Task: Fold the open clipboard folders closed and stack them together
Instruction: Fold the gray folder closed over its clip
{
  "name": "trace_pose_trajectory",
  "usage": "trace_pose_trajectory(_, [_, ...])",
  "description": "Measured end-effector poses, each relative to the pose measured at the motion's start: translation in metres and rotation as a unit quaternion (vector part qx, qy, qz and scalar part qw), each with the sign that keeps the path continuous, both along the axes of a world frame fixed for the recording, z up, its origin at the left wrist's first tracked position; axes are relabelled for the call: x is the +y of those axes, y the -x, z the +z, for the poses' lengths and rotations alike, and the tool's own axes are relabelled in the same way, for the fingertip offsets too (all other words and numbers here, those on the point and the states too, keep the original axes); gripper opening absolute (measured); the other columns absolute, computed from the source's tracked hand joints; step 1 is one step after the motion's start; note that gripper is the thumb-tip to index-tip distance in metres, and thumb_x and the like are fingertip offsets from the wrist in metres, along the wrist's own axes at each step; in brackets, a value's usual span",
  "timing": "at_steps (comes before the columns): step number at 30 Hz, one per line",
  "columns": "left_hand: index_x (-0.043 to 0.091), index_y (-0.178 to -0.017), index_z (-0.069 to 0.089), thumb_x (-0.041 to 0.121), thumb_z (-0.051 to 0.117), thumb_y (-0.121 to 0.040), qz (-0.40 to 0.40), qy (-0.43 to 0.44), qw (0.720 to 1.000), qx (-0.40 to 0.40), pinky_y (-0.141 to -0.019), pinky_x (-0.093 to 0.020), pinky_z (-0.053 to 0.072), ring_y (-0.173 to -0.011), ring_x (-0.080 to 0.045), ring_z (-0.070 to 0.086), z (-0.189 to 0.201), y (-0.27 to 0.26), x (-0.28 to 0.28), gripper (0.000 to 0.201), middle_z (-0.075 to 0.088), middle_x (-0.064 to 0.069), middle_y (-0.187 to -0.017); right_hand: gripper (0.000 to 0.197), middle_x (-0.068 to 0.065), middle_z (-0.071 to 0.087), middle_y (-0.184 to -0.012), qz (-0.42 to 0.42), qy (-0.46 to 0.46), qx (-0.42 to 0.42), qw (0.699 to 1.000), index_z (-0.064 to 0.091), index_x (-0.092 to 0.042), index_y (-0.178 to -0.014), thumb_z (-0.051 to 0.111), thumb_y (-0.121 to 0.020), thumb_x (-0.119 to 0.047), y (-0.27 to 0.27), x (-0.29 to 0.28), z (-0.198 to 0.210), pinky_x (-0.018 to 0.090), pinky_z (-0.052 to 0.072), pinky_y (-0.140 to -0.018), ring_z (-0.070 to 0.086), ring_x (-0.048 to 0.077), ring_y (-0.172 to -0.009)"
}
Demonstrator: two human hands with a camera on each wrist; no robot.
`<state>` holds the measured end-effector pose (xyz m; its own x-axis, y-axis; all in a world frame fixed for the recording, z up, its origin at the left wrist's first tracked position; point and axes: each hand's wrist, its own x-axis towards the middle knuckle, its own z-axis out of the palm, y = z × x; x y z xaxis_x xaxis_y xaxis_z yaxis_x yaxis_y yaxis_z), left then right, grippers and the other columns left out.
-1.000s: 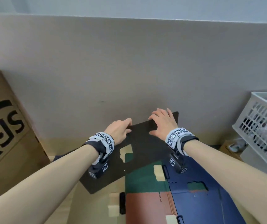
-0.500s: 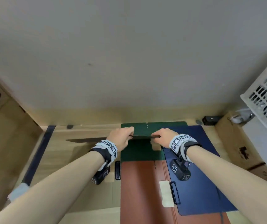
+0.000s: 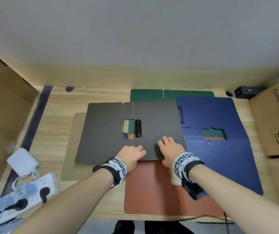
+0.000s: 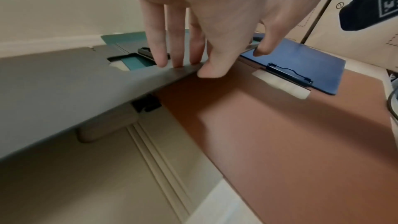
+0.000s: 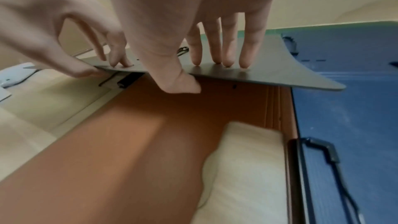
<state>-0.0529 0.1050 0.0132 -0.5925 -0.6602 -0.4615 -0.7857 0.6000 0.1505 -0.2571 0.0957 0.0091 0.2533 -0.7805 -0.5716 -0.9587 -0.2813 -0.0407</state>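
A dark grey folder (image 3: 152,125) lies spread open over the green folder (image 3: 169,95), with a black clip (image 3: 138,128) at its middle. My left hand (image 3: 133,154) pinches its near edge, fingers (image 4: 161,60) on top and thumb at the edge. My right hand (image 3: 169,149) holds the same edge further right, fingers (image 5: 217,57) on top and thumb (image 5: 178,81) below. This edge is lifted slightly above the open rust-brown folder (image 3: 152,188). To the right the open blue folder (image 3: 219,157) lies flat. A beige folder (image 3: 71,149) shows under the grey one at left.
A power strip (image 3: 25,191) and a white adapter (image 3: 23,161) lie at the near left. Cardboard boxes stand at the left (image 3: 0,98) and right (image 3: 278,129). A small black device (image 3: 246,92) sits by the back wall. A cable runs along the table's front edge.
The grey folder, held up in front of the wall a second ago, has come down and now lies spread nearly flat over the other folders. Both hands have moved toward me with its edge.
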Motion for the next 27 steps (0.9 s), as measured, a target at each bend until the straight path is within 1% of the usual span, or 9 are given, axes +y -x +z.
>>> trace_pose_trajectory(5, [0.014, -0.121, 0.049, 0.001, 0.056, -0.084, 0.02, -0.002, 1.0, -0.021, -0.066, -0.038, 0.036, -0.115, -0.03, 0.049, -0.022, 0.002, 0.008, 0.04, 0.047, -0.008, -0.125, 0.059, 0.006, 0.033, -0.125, 0.014, 0.0, 0.002, 1.0, 0.037, -0.018, -0.117, 0.069, -0.067, -0.013, -0.008, 0.004, -0.026, 0.037, 0.048, -0.073, 0.04, 0.027, -0.114])
trace_pose_trajectory(8, [0.012, -0.119, 0.051, 0.0, 0.056, -0.083, 0.028, -0.002, 1.0, -0.012, -0.066, -0.039, 0.043, -0.114, -0.029, 0.048, -0.029, -0.003, 0.01, 0.039, 0.047, -0.009, -0.124, 0.055, 0.004, 0.031, -0.122, -0.002, -0.026, -0.02, 0.999, 0.04, -0.02, -0.111, 0.069, -0.065, -0.014, -0.006, 0.001, -0.033, 0.036, 0.05, -0.07, 0.041, 0.026, -0.109])
trace_pose_trajectory(10, [0.012, -0.114, 0.053, -0.001, 0.055, -0.082, 0.044, -0.012, 0.999, -0.003, -0.066, -0.037, 0.043, -0.112, -0.028, 0.05, -0.035, -0.009, 0.01, 0.035, 0.051, -0.008, -0.119, 0.049, 0.003, 0.03, -0.12, -0.023, -0.05, -0.039, 0.998, 0.045, -0.022, -0.108, 0.069, -0.065, -0.02, -0.006, -0.005, -0.034, 0.039, 0.054, -0.072, 0.042, 0.025, -0.109])
trace_pose_trajectory(13, [0.016, -0.107, 0.058, 0.004, 0.05, -0.084, 0.103, -0.024, 0.994, 0.041, -0.073, -0.037, 0.049, -0.108, -0.025, 0.054, -0.038, -0.02, 0.005, 0.027, 0.059, -0.003, -0.11, 0.047, 0.002, 0.035, -0.123, -0.051, -0.074, -0.074, 0.993, 0.052, -0.024, -0.112, 0.07, -0.07, -0.033, -0.009, -0.022, -0.032, 0.04, 0.052, -0.084, 0.042, 0.023, -0.115])
trace_pose_trajectory(17, [0.023, -0.115, 0.06, 0.02, 0.058, -0.088, 0.219, -0.036, 0.973, 0.066, -0.083, -0.033, 0.05, -0.11, -0.017, 0.057, -0.038, -0.054, -0.013, 0.027, 0.061, 0.005, -0.116, 0.052, 0.002, 0.042, -0.129, -0.092, -0.056, -0.126, 0.986, 0.053, -0.023, -0.125, 0.069, -0.077, -0.037, -0.019, -0.049, -0.028, 0.039, 0.047, -0.097, 0.045, 0.023, -0.123])
trace_pose_trajectory(19, [0.024, -0.118, 0.06, 0.025, 0.061, -0.088, 0.312, -0.027, 0.948, 0.06, -0.087, -0.035, 0.051, -0.112, -0.019, 0.059, -0.04, -0.077, -0.022, 0.03, 0.06, 0.005, -0.119, 0.069, 0.004, 0.033, -0.147, -0.083, -0.046, -0.117, 0.989, 0.042, -0.022, -0.14, 0.07, -0.079, -0.038, -0.025, -0.056, -0.03, 0.04, 0.042, -0.106, 0.036, 0.025, -0.135])
trace_pose_trajectory(21, [0.023, -0.12, 0.06, 0.027, 0.065, -0.086, 0.419, -0.018, 0.906, 0.05, -0.09, -0.037, 0.05, -0.113, -0.023, 0.059, -0.045, -0.102, -0.028, 0.034, 0.058, 0.002, -0.121, 0.086, 0.003, 0.014, -0.16, -0.063, -0.052, -0.09, 0.993, 0.027, -0.021, -0.149, 0.071, -0.079, -0.042, -0.03, -0.059, -0.033, 0.042, 0.037, -0.112, 0.023, 0.026, -0.145])
trace_pose_trajectory(24, [0.016, -0.124, 0.057, 0.026, 0.077, -0.078, 0.546, -0.015, 0.837, 0.039, -0.097, -0.04, 0.048, -0.116, -0.029, 0.056, -0.053, -0.135, -0.03, 0.051, 0.054, -0.007, -0.127, 0.095, 0.003, 0.0, -0.164, -0.026, -0.044, -0.044, 0.998, 0.015, -0.019, -0.152, 0.072, -0.08, -0.043, -0.036, -0.055, -0.039, 0.045, 0.037, -0.112, 0.011, 0.026, -0.15])
trace_pose_trajectory(27, [0.015, -0.135, 0.049, 0.029, 0.087, -0.068, 0.605, -0.029, 0.795, 0.024, -0.105, -0.044, 0.044, -0.122, -0.033, 0.052, -0.062, -0.155, -0.025, 0.078, 0.05, -0.013, -0.134, 0.096, 0.002, -0.002, -0.164, -0.02, -0.025, -0.024, 0.999, 0.012, -0.019, -0.152, 0.072, -0.081, -0.042, -0.04, -0.05, -0.043, 0.046, 0.042, -0.108, 0.008, 0.023, -0.151])
